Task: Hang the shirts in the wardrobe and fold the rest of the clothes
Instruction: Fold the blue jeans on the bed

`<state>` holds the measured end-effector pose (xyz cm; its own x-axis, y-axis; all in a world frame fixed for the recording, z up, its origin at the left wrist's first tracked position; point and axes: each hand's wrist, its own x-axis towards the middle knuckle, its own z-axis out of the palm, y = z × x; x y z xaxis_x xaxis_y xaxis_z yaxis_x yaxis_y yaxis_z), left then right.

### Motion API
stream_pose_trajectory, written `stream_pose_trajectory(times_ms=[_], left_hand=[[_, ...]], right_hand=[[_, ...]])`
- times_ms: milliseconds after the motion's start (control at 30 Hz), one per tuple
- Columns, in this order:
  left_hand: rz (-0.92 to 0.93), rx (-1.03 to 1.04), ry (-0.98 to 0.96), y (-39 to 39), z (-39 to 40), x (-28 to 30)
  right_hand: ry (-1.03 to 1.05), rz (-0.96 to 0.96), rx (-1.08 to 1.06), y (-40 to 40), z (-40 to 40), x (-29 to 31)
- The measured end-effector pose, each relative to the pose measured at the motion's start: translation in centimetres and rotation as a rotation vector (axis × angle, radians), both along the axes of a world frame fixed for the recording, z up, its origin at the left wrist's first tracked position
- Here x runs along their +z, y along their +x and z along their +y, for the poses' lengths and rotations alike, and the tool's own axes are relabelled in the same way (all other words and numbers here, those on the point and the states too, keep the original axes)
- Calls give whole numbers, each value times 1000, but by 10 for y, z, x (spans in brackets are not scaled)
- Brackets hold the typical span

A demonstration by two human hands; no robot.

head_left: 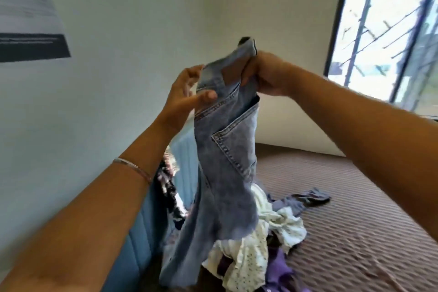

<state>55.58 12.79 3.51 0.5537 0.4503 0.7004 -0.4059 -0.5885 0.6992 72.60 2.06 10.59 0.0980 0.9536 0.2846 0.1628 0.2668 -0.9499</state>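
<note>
jeans held up over the bed

head view: jeans hang in front of you, light blue washed denim, lifted by the waistband so the legs drop toward the bed. the back of the garment faces you: a back pocket with its stitching and a brown waist patch near the top show plainly. your right hand grips one end of the waistband, fingers curled round a bunch of the denim, with a bit of the band sticking up above the knuckles. your left hand is at the other end of the band; its thumb lies across the front of the cloth and the fingers are behind it, loosely spread, so it pinches the edge rather than clenching it. a thin bracelet sits on your left forearm.

under the hanging legs, a pile of clothes lies on the brown ribbed bedcover: white pieces, one with small dark dots, purple cloth at the near edge, and a grey-blue piece spread flat to the far right of the heap. the lower part of the jeans touches or overlaps the pile; you cannot tell which. a dark patterned garment lies against the blue padded headboard on the left. behind it is a pale wall with a poster at upper left, and a barred window at upper right.
</note>
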Motion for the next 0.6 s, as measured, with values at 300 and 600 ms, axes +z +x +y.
stream_pose_trajectory(times_ms=[300,600], left_hand=[[772,-52,309,85,-84,18],[701,465,520,143,-117,49]], right_hand=[[359,-248,-688,68,-190,116],[66,-704,-1226,167,-337,109]])
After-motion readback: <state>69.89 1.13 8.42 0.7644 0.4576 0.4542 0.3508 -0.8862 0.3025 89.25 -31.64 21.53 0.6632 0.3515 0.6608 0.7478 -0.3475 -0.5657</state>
